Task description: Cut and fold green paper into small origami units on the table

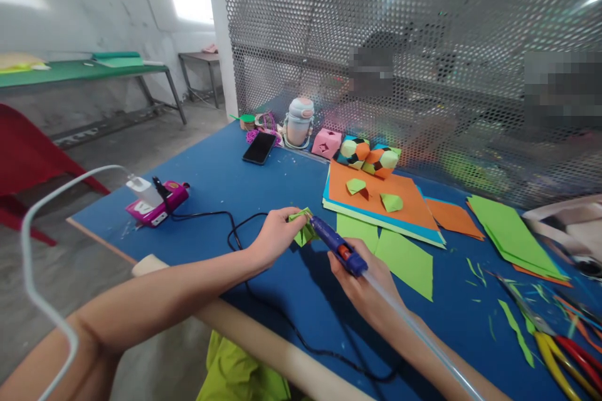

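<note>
Pinched in the fingers of my left hand [274,237] is a small folded green paper piece [303,235], held just above the blue tabletop. My right hand [364,269] is wrapped round a dark blue glue gun [333,241] with an orange trigger. The gun's nozzle points left and meets the upper edge of the folded paper, or sits very close to it. A long clear glue stick [399,310] runs out of the gun's back, over my right forearm. Two similar folded green pieces [391,202] rest on the orange sheets ahead.
A stack of coloured paper [383,191] and green sheets [405,260] lie beyond my right hand. Scissors [555,351] and paper scraps are at right. Finished paper balls [382,160], a bottle [300,122] and a phone [259,148] stand or lie farther back. A black cord [291,319] crosses the table from a power strip [160,203].
</note>
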Demonstrator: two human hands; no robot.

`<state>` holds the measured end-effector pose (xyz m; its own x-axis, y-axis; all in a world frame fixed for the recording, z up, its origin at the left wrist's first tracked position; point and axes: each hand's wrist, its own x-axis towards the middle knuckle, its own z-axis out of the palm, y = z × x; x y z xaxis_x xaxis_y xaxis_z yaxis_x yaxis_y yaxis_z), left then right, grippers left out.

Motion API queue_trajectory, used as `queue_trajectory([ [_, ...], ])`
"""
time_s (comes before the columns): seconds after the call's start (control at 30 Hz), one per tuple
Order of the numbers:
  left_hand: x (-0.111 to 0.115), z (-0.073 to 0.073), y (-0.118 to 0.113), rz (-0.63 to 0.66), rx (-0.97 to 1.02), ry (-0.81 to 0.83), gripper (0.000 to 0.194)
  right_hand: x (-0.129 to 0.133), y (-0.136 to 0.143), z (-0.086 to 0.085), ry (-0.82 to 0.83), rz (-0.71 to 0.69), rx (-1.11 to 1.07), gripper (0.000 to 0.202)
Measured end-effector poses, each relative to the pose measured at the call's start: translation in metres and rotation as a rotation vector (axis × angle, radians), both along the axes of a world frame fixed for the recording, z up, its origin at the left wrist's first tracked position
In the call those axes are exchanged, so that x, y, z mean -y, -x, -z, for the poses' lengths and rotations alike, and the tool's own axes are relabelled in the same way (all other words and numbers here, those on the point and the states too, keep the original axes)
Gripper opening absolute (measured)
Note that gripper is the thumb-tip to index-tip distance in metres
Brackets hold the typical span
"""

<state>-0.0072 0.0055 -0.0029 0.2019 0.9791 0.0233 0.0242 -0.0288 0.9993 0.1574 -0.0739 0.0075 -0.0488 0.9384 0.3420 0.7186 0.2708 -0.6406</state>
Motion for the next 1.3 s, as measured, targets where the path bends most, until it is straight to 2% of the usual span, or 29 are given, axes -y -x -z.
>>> queue_trajectory([
  [0.6,0.0004,0.0006,-0.0013,0.031,-0.026,-0.001,0.024,0.0015,-0.0050,0.0037,-0.106,0.014,0.190,0.012],
  [0.77,0.0001,0.0012,-0.0009,0.002,-0.088,-0.056,0.022,0.0012,-0.0039,0.0052,-0.194,-0.026,0.237,0.013],
  [1.3,-0.0003,0.0020,-0.0006,0.027,-0.067,-0.054,0.025,0.0026,-0.0059,0.0048,-0.144,0.019,0.272,0.013],
])
